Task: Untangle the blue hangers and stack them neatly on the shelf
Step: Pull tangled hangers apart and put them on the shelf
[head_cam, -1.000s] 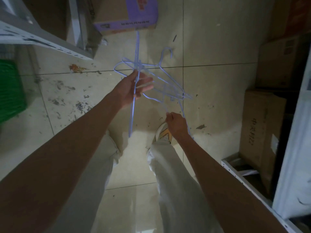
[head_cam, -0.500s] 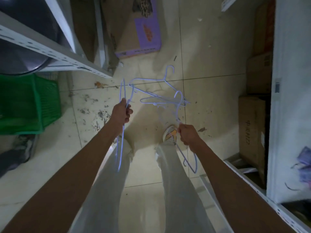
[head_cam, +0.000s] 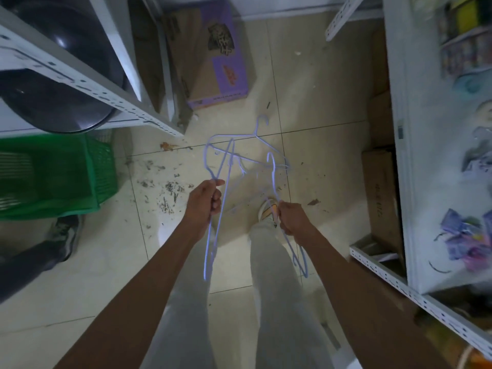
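A tangle of thin blue wire hangers [head_cam: 241, 155] hangs in the air over the tiled floor, between my two hands. My left hand [head_cam: 205, 199] is closed on one or two hangers whose long wires trail down past my leg. My right hand [head_cam: 291, 217] grips another hanger; its lower loop [head_cam: 302, 262] dangles beside my right forearm. One hook [head_cam: 262, 121] points up at the far side of the tangle. The white shelf [head_cam: 426, 182] stands at my right, with blurred goods on it.
A white metal rack [head_cam: 87, 86] with a dark round pan stands at the left, a green plastic basket [head_cam: 53, 174] below it. A purple-sided carton [head_cam: 215, 57] lies ahead. Brown cartons [head_cam: 383, 193] line the right. Someone's dark shoe [head_cam: 64, 235] is at the left.
The view has tilted up, showing more of both racks. My hands have pulled apart and toward me, spreading the tangle. My left hand slid to the hangers' left end.
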